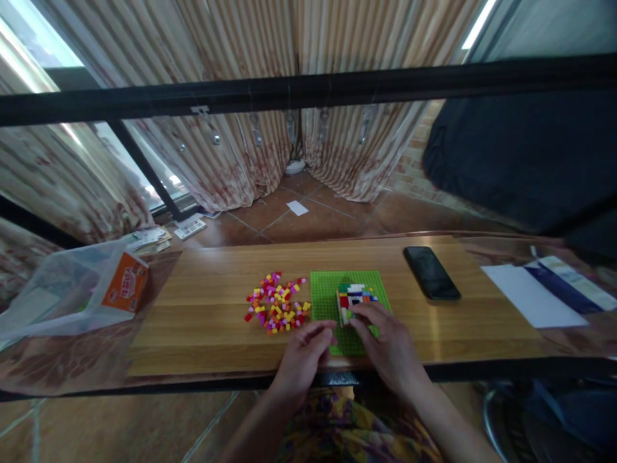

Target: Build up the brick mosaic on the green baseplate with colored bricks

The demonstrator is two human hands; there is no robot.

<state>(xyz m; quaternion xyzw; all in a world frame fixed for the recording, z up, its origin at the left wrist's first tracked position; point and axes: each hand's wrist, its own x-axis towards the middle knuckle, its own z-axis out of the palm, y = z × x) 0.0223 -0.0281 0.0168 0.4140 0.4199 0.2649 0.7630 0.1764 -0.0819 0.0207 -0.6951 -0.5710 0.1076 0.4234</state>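
Green baseplate; multicoloured brick block; pink-yellow-red loose bricks; black phone; orange box.

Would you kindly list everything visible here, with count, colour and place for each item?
green baseplate: one, green, middle of the board's near half.
brick model: one, multicoloured, on the baseplate.
loose bricks: a pile, pink, yellow, red and orange, left of the baseplate.
wooden board: one, brown, across the table.
phone: one, black, right part of the board.
papers: a few, white and blue, far right.
plastic bag: one, clear, far left, holding an orange box.
curtains: beige striped, behind.
left hand: at the baseplate's near left corner.
right hand: fingertips on the brick model.
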